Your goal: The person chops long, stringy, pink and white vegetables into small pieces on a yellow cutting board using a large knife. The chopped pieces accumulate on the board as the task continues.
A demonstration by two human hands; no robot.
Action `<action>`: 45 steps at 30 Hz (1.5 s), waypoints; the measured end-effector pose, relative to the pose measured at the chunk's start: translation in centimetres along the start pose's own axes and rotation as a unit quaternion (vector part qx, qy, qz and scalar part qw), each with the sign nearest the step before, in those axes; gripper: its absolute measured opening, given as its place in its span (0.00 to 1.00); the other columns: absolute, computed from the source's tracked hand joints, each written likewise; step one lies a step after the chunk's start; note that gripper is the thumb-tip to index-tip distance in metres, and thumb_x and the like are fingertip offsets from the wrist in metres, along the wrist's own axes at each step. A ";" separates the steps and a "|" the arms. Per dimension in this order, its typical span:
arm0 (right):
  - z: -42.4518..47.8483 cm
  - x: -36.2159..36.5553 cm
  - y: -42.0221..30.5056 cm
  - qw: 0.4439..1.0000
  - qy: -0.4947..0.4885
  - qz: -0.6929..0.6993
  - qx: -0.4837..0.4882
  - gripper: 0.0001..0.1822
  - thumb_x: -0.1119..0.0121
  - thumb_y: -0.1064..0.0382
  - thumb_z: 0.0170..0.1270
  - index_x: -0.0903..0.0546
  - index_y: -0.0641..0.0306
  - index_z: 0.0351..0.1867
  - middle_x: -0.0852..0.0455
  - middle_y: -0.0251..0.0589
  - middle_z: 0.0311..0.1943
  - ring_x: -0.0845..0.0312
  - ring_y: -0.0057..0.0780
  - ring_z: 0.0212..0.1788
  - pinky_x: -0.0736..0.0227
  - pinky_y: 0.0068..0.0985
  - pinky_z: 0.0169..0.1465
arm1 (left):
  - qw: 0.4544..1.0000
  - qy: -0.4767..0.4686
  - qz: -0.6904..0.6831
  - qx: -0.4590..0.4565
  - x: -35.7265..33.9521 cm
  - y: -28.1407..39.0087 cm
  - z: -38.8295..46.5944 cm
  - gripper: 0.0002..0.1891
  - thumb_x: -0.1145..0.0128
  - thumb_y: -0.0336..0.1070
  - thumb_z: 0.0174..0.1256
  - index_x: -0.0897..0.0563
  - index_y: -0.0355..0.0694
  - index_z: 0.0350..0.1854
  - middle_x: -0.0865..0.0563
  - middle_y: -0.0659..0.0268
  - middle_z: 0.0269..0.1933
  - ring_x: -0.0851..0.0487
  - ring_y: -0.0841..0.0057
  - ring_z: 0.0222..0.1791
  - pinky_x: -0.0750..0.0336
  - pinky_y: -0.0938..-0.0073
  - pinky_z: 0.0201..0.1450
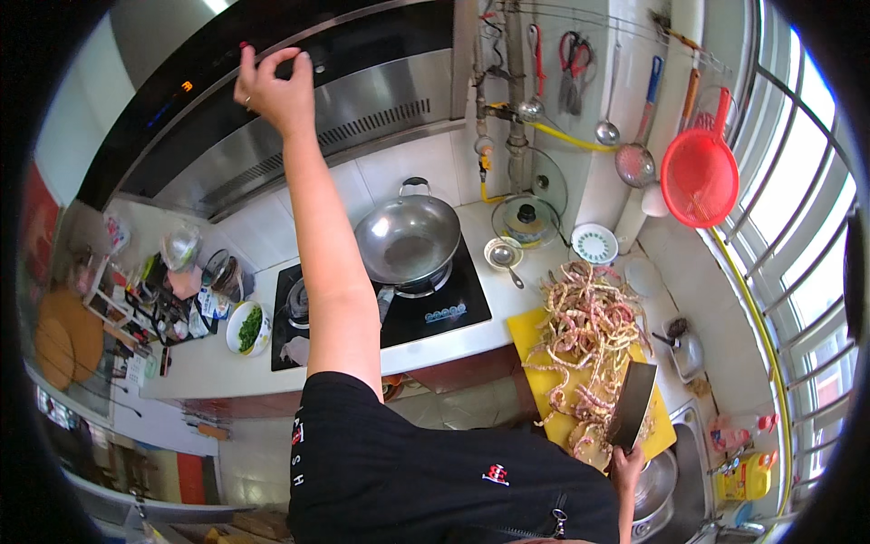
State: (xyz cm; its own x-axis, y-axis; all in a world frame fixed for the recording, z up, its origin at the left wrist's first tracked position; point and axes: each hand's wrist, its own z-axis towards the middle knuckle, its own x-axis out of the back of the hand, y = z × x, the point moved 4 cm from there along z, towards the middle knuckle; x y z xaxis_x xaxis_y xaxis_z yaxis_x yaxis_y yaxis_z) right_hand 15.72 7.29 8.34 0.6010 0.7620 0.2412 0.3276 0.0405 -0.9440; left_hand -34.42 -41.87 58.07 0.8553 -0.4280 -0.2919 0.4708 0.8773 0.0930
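My left hand (279, 85) is raised to the black front of the range hood (380, 41), fingertips at its upper edge. Its fingers are apart and hold nothing. My right hand (625, 466) grips the handle of a cleaver (635, 401). The wide blade rests over a yellow cutting board (533, 340), beside a heap of long, twisted pinkish-tan food strips (591, 309). Some strips trail down the board toward the blade. Exactly what food they are, I cannot tell.
A wok (408, 241) sits on the black gas stove (448, 326). Left of it stands a bowl of chopped greens (249, 330). A small bowl with a ladle (503, 257) is right of the stove. The sink (693, 469) lies beyond the board; a red strainer (700, 177) hangs above.
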 end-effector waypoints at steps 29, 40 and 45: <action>-14.2 -1.0 2.6 0.943 0.272 -0.087 -0.171 0.11 0.41 0.65 0.58 0.18 0.67 0.41 0.16 0.52 0.25 0.20 0.38 0.23 0.25 0.30 0.34 | 0.342 -0.761 -0.528 -0.161 17.9 53.9 -56.5 0.05 0.33 0.41 0.57 0.11 0.52 0.35 0.15 0.67 0.35 0.15 0.65 0.40 0.21 0.62 0.42; -14.3 -1.3 1.8 0.933 0.271 -0.135 -0.193 0.12 0.42 0.63 0.58 0.18 0.64 0.43 0.17 0.55 0.26 0.18 0.52 0.28 0.25 0.35 0.34 | 0.342 -0.706 -0.580 -0.220 19.9 54.9 -57.2 0.08 0.28 0.40 0.51 0.13 0.48 0.32 0.16 0.66 0.38 0.16 0.65 0.44 0.20 0.61 0.43; -13.6 -1.3 2.0 0.927 0.248 -0.205 -0.193 0.11 0.42 0.61 0.58 0.18 0.62 0.39 0.18 0.54 0.24 0.19 0.54 0.29 0.25 0.41 0.35 | 0.352 -0.682 -0.594 -0.242 19.8 54.9 -58.0 0.05 0.33 0.41 0.55 0.12 0.48 0.31 0.14 0.64 0.33 0.14 0.64 0.38 0.19 0.61 0.39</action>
State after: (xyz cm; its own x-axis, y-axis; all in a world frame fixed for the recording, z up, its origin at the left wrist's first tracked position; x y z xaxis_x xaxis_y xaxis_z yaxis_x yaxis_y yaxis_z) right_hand 25.56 -2.41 9.26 0.5985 0.3386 0.7261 0.7813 -0.0464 -0.6224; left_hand -4.21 10.40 2.21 -0.4192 0.0279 0.9075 0.8618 -0.3021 0.4074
